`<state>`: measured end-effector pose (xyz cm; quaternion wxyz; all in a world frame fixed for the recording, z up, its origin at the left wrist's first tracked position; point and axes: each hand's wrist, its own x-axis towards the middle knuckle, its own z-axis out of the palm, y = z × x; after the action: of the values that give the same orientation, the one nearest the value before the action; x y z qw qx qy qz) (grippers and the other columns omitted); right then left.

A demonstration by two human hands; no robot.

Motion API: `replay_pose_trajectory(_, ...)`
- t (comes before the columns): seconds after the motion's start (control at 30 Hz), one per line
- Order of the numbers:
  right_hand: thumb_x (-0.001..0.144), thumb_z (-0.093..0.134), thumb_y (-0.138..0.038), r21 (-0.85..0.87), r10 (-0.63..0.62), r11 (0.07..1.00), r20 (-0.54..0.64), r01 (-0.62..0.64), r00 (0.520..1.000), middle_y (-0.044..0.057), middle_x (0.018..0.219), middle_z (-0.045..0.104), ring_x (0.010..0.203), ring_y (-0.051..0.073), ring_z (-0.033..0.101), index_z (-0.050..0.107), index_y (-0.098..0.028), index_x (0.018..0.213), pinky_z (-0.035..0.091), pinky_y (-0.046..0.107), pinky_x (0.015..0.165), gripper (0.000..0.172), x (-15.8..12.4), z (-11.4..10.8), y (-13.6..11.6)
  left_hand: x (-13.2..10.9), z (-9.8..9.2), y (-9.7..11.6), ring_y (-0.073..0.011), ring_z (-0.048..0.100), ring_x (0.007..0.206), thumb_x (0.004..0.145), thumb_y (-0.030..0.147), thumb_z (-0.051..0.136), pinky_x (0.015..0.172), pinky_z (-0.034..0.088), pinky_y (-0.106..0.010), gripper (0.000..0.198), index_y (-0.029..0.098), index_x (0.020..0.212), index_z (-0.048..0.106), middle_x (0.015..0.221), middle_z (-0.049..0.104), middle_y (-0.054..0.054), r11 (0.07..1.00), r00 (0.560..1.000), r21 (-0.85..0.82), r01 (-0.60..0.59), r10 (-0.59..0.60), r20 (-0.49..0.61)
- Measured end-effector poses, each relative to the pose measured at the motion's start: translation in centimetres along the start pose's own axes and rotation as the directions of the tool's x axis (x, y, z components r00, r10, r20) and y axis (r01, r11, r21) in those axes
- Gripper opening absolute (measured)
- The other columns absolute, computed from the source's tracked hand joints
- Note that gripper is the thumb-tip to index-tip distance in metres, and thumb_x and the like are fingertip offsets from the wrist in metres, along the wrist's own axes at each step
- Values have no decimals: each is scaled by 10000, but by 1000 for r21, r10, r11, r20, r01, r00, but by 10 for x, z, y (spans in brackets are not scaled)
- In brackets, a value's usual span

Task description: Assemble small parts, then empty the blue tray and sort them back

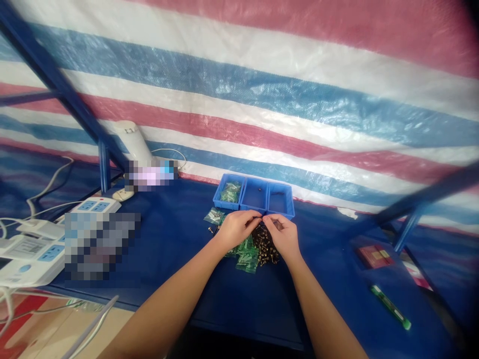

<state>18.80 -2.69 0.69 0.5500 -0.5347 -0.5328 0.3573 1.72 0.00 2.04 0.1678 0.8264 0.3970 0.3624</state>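
Observation:
My left hand [239, 228] and my right hand [283, 234] meet fingertip to fingertip just in front of the blue bins. Both are closed in a pinch; whatever lies between the fingers is too small to make out. Beneath them is a pile of dark, brass-coloured screws [266, 249], partly covered by my right hand. Small green-tinted plastic packets [247, 259] lie beside the pile, under my left hand. Another clear packet [214, 216] with pale pieces sits left of my left hand, with a few loose screws [211, 230] close by.
Three joined blue bins [254, 208] stand behind my hands; the left one holds green packets [230, 192]. Power strips [48, 252] with cables lie at left, near a white cylinder [134, 142]. A green tube-shaped item [391, 306] and a red box [375, 256] are at right.

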Motion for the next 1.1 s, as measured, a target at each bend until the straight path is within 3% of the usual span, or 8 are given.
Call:
replay_pose_trajectory(0.13, 798, 688, -406, 10, -16, 1000, 29, 16, 999, 69, 873, 754, 735, 208, 689, 744, -191, 907, 581, 351, 700, 247, 2, 0, 2, 0, 1, -2, -179, 677, 845, 959, 343, 475, 748, 518, -269, 250, 219, 1047, 674, 960, 732, -47, 1000, 1000, 1, 4, -4, -23)
replay_pose_trajectory(0.33, 793, 690, -359, 55, -31, 998, 25, 29, 999, 58, 864, 755, 776, 217, 706, 744, -202, 920, 591, 370, 745, 208, 4, -1, 1, 1, -2, 2, -155, 657, 717, 938, 393, 515, 665, 506, -245, 273, 218, 1085, 664, 826, 716, -31, 999, 999, -8, 48, -48, -15)
replay_pose_trajectory(0.77, 769, 716, -359, 83, 14, 996, 20, -16, 1000, 66, 886, 755, 791, 219, 705, 750, -198, 911, 581, 371, 762, 218, 2, 1, -5, 0, 0, -1, -158, 654, 777, 951, 338, 501, 680, 485, -241, 221, 211, 1034, 661, 907, 720, -32, 1000, 1000, -10, 9, -9, -27)
replay_pose_trajectory(0.97, 740, 753, -344, 234, 86, 968, 6, -85, 996, 11, 701, 689, 606, 140, 612, 738, -194, 882, 518, 288, 604, 207, 4, -1, -6, 0, 1, -4, -136, 630, 679, 927, 354, 545, 640, 474, -228, 233, 212, 1077, 651, 734, 680, 1, 1000, 997, 8, 12, -11, -71)
replay_pose_trajectory(1.1, 727, 766, -354, 354, 155, 927, -53, -126, 987, -5, 647, 640, 531, 106, 537, 729, -181, 883, 444, 254, 511, 235, 10, -6, -1, 1, 0, -2, -121, 609, 645, 935, 317, 528, 618, 455, -220, 185, 211, 999, 665, 729, 676, 7, 1000, 997, 16, 1, 1, -74)
